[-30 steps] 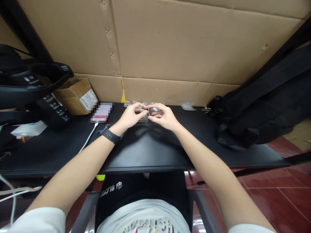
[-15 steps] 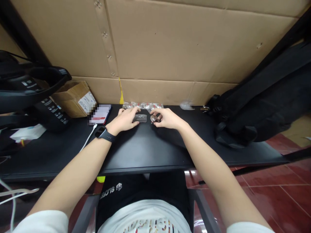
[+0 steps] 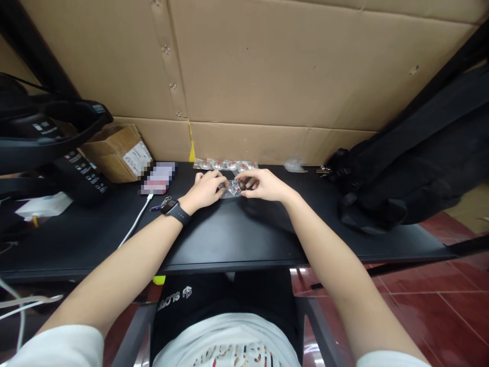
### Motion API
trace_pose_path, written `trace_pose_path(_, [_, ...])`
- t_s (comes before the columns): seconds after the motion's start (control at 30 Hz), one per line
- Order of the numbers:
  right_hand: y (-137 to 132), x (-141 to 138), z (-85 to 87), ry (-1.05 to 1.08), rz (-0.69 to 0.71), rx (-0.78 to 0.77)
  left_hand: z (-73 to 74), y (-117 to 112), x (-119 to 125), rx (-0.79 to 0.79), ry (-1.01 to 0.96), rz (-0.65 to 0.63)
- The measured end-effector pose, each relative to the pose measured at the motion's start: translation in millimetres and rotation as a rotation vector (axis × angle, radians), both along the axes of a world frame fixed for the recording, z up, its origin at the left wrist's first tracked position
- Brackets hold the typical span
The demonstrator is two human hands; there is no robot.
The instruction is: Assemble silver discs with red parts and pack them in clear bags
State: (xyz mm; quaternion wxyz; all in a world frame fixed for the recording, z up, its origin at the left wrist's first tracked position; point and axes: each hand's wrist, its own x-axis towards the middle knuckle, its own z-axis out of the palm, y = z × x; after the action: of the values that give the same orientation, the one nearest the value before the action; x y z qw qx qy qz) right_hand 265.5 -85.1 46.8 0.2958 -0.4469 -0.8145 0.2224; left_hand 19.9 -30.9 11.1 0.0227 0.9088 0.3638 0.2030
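Note:
My left hand (image 3: 206,189) is closed, thumb and fingers pinching the left end of a small clear plastic bag (image 3: 231,190) just above the black table. My right hand (image 3: 265,185) curls its thumb and fingers round a small shiny round metal piece (image 3: 243,186), mostly covered by the fingers, at the bag's right end. Some red shows through the bag; whether the piece is inside or against it I cannot tell. Right behind both hands lies a row of clear bags (image 3: 225,164) holding shiny round pieces with red marks.
A phone (image 3: 159,177) with a white cable (image 3: 135,221) lies left, near an open cardboard box (image 3: 118,153). Keys (image 3: 158,207) sit by my left wrist. A crumpled clear bag (image 3: 295,165) is at the back. A black backpack (image 3: 412,148) stands right.
My left hand has moved right with the plastic bag, bringing it up to the metal piece in my right hand. Keys now show beside my left wrist.

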Motion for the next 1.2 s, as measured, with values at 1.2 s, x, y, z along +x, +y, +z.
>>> trace_pose_path(1.2, [5, -7, -17.0, -0.114, -0.188, 0.075, 4.6, -19, 0, -0.235, 0.328, -0.085])
